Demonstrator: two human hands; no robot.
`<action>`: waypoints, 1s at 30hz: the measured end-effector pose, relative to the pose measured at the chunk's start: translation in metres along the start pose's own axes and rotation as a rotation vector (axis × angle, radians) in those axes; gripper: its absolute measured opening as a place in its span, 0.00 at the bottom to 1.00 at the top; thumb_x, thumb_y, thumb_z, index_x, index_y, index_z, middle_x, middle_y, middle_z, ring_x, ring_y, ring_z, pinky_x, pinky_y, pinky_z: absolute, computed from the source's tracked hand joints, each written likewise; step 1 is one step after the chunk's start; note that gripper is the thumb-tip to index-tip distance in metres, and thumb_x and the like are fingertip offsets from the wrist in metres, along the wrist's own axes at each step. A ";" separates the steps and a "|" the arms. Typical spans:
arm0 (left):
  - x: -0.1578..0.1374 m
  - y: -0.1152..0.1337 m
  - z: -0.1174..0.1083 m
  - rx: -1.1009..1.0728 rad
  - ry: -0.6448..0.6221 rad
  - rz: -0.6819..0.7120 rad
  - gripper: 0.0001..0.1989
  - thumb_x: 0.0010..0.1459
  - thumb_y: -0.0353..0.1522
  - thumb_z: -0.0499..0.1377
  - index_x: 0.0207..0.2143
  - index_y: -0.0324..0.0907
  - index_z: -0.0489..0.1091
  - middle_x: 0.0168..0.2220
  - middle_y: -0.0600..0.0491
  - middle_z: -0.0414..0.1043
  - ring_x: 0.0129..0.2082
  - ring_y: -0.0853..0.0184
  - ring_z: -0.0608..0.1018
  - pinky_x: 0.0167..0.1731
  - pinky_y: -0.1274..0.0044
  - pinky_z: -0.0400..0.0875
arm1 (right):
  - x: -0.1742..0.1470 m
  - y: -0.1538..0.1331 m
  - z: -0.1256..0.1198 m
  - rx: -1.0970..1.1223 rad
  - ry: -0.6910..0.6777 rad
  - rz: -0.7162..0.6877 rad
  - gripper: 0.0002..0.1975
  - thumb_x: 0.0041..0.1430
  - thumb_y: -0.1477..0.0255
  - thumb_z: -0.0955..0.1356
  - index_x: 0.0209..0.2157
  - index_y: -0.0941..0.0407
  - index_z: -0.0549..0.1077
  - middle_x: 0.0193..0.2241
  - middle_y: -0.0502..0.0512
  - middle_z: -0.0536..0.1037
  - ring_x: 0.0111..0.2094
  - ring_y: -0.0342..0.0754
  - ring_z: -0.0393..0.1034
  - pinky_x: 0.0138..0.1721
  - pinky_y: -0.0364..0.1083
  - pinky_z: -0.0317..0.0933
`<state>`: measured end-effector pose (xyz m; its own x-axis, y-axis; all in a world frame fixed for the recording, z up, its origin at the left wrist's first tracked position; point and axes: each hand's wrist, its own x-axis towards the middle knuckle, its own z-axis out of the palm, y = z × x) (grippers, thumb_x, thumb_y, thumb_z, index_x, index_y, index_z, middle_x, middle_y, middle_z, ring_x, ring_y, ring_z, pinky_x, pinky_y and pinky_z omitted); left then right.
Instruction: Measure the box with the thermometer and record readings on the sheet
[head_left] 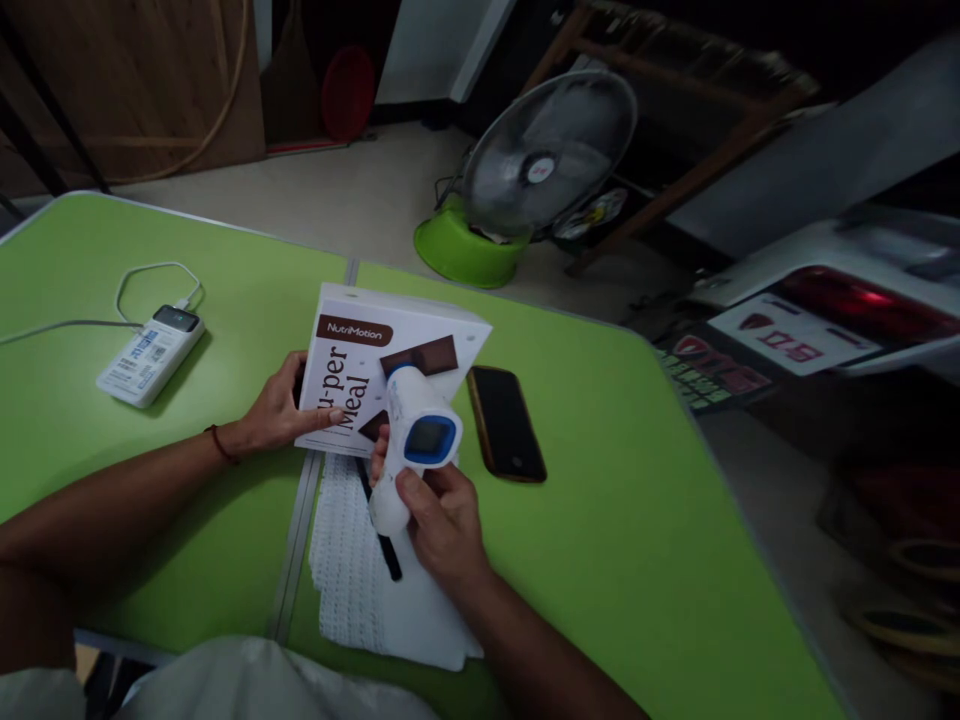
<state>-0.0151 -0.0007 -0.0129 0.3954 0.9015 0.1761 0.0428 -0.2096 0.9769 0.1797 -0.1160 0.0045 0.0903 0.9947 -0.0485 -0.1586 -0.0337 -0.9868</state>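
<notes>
My left hand (289,410) grips the left side of a white box (352,300) printed "NutriMotion", its thumb lying across the front. The box stands upright on the green table, its front turned toward me. In my right hand (442,510) is a white handheld infrared thermometer (409,400) with a blue-rimmed screen, held by its handle. The thermometer is in front of the box and covers part of its print; I cannot tell whether they touch. Beneath my right hand lie white papers (352,570) with a black pen (388,555) on top.
A smartphone (510,425) in a brown case lies right of the box. On the left, a white power bank (150,355) has a cable attached. Beyond the table (622,520), a fan (544,165) stands by a green basin (465,250). A white vehicle's rear (892,290) is at the right.
</notes>
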 end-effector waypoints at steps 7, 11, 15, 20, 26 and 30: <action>0.000 0.000 0.000 -0.007 -0.007 0.001 0.36 0.47 0.45 0.72 0.52 0.41 0.61 0.47 0.44 0.74 0.45 0.55 0.78 0.42 0.63 0.77 | 0.001 -0.002 0.000 0.009 0.027 0.016 0.19 0.50 0.53 0.75 0.34 0.54 0.78 0.29 0.53 0.79 0.30 0.49 0.72 0.36 0.51 0.69; 0.000 0.000 0.000 -0.009 0.013 0.004 0.36 0.46 0.47 0.72 0.51 0.40 0.61 0.47 0.43 0.74 0.46 0.54 0.78 0.43 0.62 0.77 | 0.000 0.000 0.000 0.032 0.010 0.021 0.18 0.50 0.53 0.74 0.33 0.54 0.77 0.28 0.52 0.78 0.29 0.48 0.71 0.34 0.50 0.68; 0.000 0.001 -0.001 0.004 0.034 0.015 0.37 0.46 0.47 0.72 0.50 0.40 0.61 0.47 0.43 0.73 0.47 0.53 0.77 0.44 0.60 0.76 | 0.000 0.000 0.002 0.023 -0.007 -0.002 0.19 0.51 0.52 0.73 0.34 0.54 0.77 0.28 0.53 0.78 0.30 0.49 0.71 0.35 0.51 0.68; 0.000 0.003 -0.001 -0.001 0.054 0.070 0.36 0.47 0.47 0.71 0.51 0.42 0.60 0.48 0.45 0.71 0.48 0.54 0.76 0.46 0.60 0.75 | 0.002 -0.004 0.001 -0.036 -0.015 -0.060 0.20 0.50 0.53 0.74 0.38 0.53 0.76 0.33 0.55 0.80 0.34 0.52 0.74 0.40 0.52 0.70; 0.008 -0.001 -0.005 -0.007 0.176 0.168 0.38 0.47 0.44 0.72 0.54 0.46 0.58 0.52 0.47 0.68 0.54 0.54 0.73 0.52 0.61 0.74 | 0.023 -0.004 -0.017 -0.223 -0.028 -0.113 0.18 0.50 0.57 0.75 0.40 0.52 0.75 0.36 0.53 0.81 0.37 0.52 0.74 0.41 0.53 0.70; 0.019 -0.010 -0.013 0.014 0.236 0.168 0.40 0.47 0.45 0.73 0.56 0.47 0.57 0.53 0.48 0.66 0.55 0.54 0.72 0.54 0.62 0.72 | 0.044 0.007 -0.038 -0.458 0.011 -0.068 0.25 0.47 0.54 0.76 0.43 0.54 0.76 0.40 0.57 0.80 0.42 0.54 0.74 0.48 0.57 0.67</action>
<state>-0.0199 0.0233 -0.0179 0.1733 0.9164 0.3608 0.0084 -0.3677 0.9299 0.2201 -0.0765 -0.0101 0.0963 0.9952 0.0198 0.2982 -0.0099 -0.9544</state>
